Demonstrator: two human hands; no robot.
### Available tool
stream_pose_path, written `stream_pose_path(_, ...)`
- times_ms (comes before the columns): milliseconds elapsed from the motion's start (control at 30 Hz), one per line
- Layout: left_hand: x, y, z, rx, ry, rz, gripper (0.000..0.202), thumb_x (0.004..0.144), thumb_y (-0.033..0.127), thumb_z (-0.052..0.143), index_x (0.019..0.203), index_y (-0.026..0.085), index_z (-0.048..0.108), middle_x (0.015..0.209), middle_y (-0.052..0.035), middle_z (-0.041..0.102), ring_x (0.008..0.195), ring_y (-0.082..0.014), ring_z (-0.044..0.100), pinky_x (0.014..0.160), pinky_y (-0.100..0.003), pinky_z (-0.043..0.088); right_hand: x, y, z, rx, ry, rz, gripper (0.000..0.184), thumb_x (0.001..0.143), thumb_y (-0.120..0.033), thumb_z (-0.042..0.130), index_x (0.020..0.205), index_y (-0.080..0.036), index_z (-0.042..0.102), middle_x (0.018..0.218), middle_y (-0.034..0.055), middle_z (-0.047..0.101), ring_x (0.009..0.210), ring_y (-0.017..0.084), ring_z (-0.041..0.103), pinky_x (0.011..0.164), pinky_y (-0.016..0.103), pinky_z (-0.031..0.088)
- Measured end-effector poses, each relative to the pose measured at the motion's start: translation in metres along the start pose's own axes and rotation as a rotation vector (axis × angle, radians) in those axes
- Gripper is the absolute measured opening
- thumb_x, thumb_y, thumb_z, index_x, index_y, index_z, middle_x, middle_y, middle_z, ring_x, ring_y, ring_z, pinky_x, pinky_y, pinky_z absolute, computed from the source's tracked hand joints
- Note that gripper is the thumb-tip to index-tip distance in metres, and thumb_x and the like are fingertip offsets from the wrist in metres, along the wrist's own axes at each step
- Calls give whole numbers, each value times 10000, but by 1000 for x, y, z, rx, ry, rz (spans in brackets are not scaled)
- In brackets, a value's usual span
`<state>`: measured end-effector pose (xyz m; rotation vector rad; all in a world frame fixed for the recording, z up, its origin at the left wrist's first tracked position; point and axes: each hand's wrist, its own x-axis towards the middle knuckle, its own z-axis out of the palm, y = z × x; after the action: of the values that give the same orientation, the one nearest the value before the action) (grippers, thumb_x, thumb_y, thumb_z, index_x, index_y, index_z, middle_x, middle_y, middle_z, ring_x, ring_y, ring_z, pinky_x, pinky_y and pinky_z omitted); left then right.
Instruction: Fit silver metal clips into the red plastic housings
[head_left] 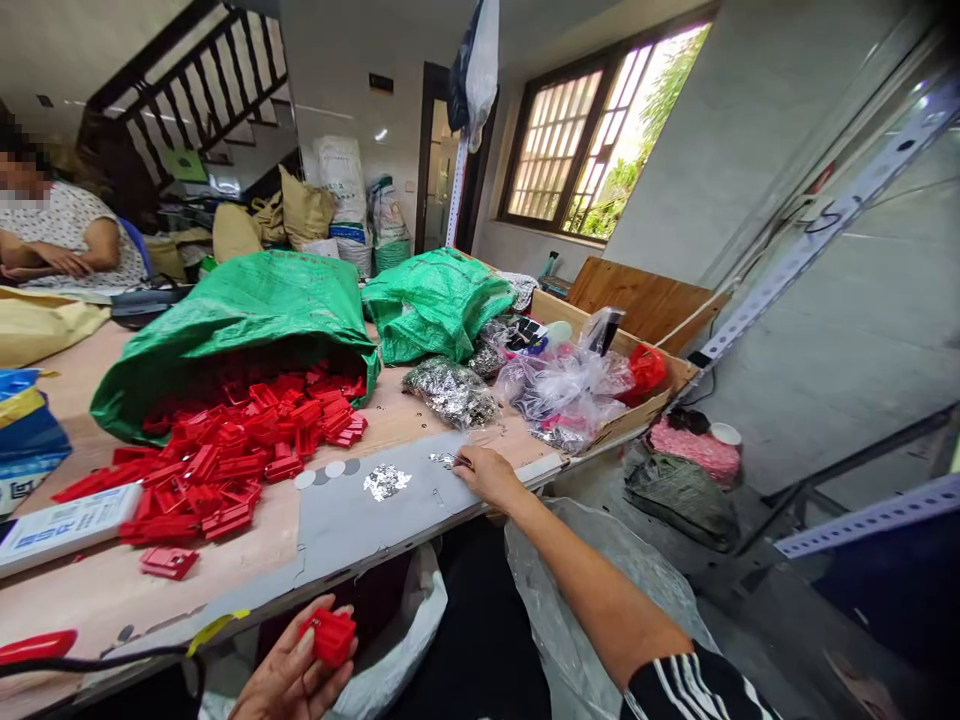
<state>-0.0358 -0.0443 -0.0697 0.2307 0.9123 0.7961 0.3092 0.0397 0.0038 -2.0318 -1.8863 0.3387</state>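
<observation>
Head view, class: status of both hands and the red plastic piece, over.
Left hand grips small red plastic block below table edge. Right hand touching shiny metal bits on grey sheet. Silver pile beside it.

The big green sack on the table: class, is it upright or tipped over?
Tipped over. The green sack lies on its side, mouth open, with red plastic pieces spilling out across the table.

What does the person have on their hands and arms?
No gloves: the left hand and the right hand are both bare. The right forearm is uncovered too. Higher up that arm there is a black sleeve with white stripes. Hardly any of the left arm shows.
</observation>
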Motion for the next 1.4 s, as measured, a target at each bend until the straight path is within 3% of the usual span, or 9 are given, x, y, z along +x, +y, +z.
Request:
stream_pose_path(167, -2, 0, 17, -27, -14, 70, 677, 625, 204, 799, 1241, 261, 524, 1104, -93, 714, 928, -283, 695, 806, -390, 570, -4, -1, 0, 43, 31, -12, 96, 795, -224, 547, 840, -204, 629, 833, 35, 656, 789, 169, 574, 653, 238, 344)
stream_pose_path(300, -11, 5, 38, 130, 31, 327, 467, 587, 272, 821, 997, 199, 609, 1032, -72, 739, 896, -222, 703, 768, -274, 577, -12, -11, 0, 154, 38, -49, 114, 802, -199, 493, 869, -197, 585, 812, 9, 649, 733, 139, 573, 656, 225, 374)
stream_pose_path(400, -15, 12, 50, 341, 65, 534, 478, 624, 316, 793, 1035, 184, 589, 1013, -69, 742, 919, -201, 697, 841, -242, 549, -22, -29, 4, 265, -9, -119, 104, 812, -196, 471, 876, -198, 554, 828, -13, 642, 697, 112, 561, 642, 207, 395)
stream_pose_path(467, -16, 17, 54, 476, 41, 607, 494, 669, 327, 758, 1100, 191, 557, 1043, -70, 731, 952, -206, 688, 891, -292, 536, -29, -46, 8, 366, -43, -163, 75, 818, -216, 490, 862, -196, 546, 809, -23, 626, 657, 103, 537, 613, 202, 392)
stream_pose_path(633, -12, 23, 56, 665, 60, 866, 358, 755, 327, 679, 1067, 187, 573, 1114, -82, 693, 1023, -214, 659, 933, -360, 518, -50, -91, 14, 576, -156, -294, 70, 830, -241, 555, 826, -183, 594, 753, -25, 603, 696, 108, 529, 649, 207, 394)
stream_pose_path(800, -15, 24, 56, 943, 119, 1030, 326, 801, 297, 638, 1114, 220, 587, 1105, -61, 693, 979, -194, 671, 904, -337, 529, -61, -126, 16, 574, -178, -379, 60, 839, -187, 557, 861, -187, 613, 771, -11, 631, 688, 111, 540, 652, 213, 397)
stream_pose_path(933, -22, 26, 59, 1129, 187, 1171, 322, 813, 289, 629, 1129, 243, 597, 1066, -34, 707, 920, -174, 683, 830, -284, 546, -62, -136, 19, 516, -135, -446, 61, 836, -153, 555, 864, -186, 598, 780, 1, 625, 694, 119, 543, 649, 222, 398)
stream_pose_path(1200, -26, 24, 65, 1157, 171, 1304, 327, 814, 238, 626, 1139, 225, 590, 1050, -34, 718, 907, -162, 690, 804, -251, 549, -63, -136, 24, 473, -94, -549, 114, 839, -117, 541, 874, -187, 623, 796, 26, 619, 755, 146, 566, 690, 251, 424)
stream_pose_path(1400, -28, 21, 63, 1112, 183, 1292, 324, 816, 246, 625, 1139, 232, 597, 1064, -33, 716, 928, -171, 689, 813, -263, 554, -65, -137, 24, 556, -120, -549, 141, 851, -129, 535, 899, -193, 651, 824, 36, 628, 790, 149, 576, 720, 254, 441)
